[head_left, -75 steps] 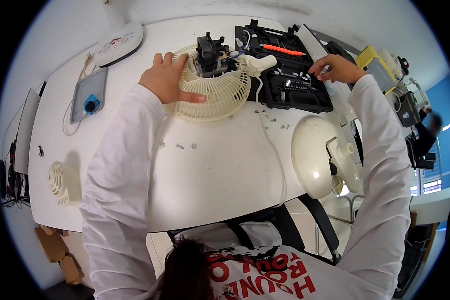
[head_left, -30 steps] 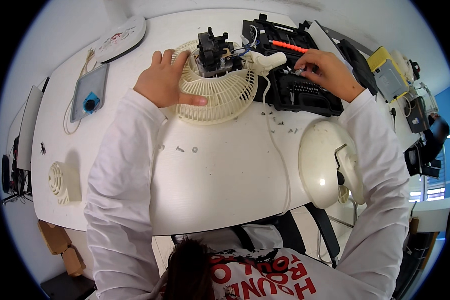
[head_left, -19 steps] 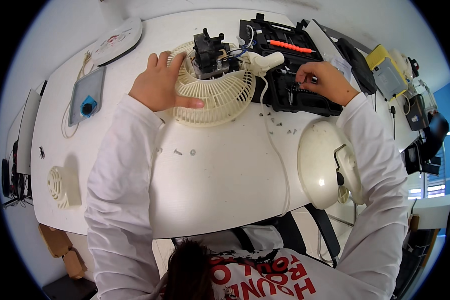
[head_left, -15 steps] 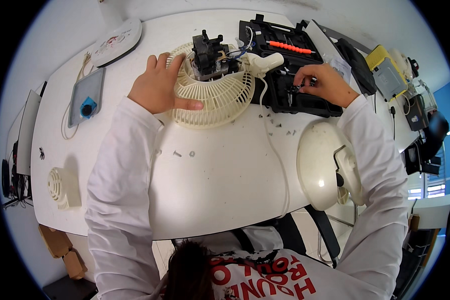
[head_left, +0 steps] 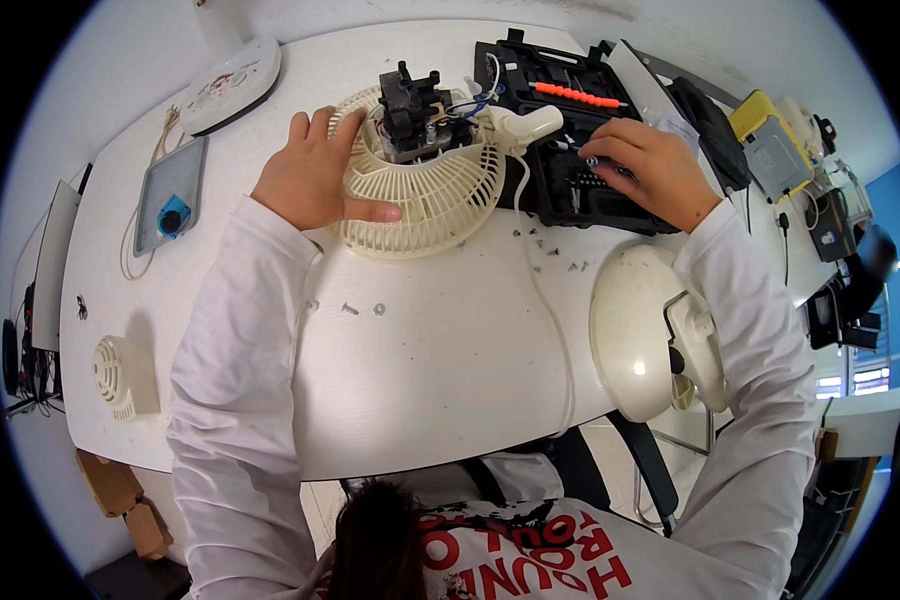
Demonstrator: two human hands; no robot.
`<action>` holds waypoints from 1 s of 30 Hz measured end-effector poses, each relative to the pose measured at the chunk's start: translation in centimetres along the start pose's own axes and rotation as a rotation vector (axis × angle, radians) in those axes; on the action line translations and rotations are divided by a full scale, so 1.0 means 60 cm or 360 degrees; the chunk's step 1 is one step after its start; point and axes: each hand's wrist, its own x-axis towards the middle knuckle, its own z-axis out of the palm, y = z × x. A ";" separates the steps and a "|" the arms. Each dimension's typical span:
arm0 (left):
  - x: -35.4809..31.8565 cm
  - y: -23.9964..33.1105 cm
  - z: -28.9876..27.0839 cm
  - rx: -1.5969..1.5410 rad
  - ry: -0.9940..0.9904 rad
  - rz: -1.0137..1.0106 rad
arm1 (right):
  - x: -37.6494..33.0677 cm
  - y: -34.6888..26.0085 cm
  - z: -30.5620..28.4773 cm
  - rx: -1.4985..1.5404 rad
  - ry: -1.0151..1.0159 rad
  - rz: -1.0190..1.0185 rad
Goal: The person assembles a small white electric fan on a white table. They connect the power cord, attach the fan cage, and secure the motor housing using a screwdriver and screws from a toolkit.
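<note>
The right hand (head_left: pixel 655 172) had parted its thumb from its fingers since the earlier frame. The cream fan grille (head_left: pixel 425 222) looked stiff, light and brittle-ribbed, its motor (head_left: pixel 408 103) weighty; the rim seemed safest to hold. It lay partly under the splayed left hand (head_left: pixel 312 175). Whether the right gripped anything over the black tool case (head_left: pixel 590 216) was unclear.

- Tray (head_left: pixel 177 165), grey, rect., L side of bench (head_left: pixel 430 390)
- Blue item w/ blk. round centre (head_left: pixel 173 216), in tray
- Cord (head_left: pixel 127 262), pale, partly hidden by tray
- Panel (head_left: pixel 232 85), wht., rounded, red marks, rear L
- Sm. dk. item (head_left: pixel 81 307), nr. L edge
- Case (head_left: pixel 773 150), yel./grey, far R
- Cardboard pcs. (head_left: pixel 110 485), brn., below bench, L
- Chair armrest (head_left: pixel 642 455), blk., nr. front edge
- Person (head_left: pixel 848 285), dk. clothing, R bkgd.
</note>
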 end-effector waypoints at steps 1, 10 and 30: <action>0.000 0.001 0.000 -0.0005 -0.0013 -0.0001 | -0.001 0.005 0.002 -0.0020 0.0000 -0.0012; -0.003 -0.002 0.005 0.0047 0.0072 0.0034 | -0.004 0.022 0.034 0.0031 -0.0044 0.0291; -0.008 0.005 -0.004 -0.0051 0.0039 0.0005 | 0.032 0.063 0.062 0.0128 -0.0265 0.0685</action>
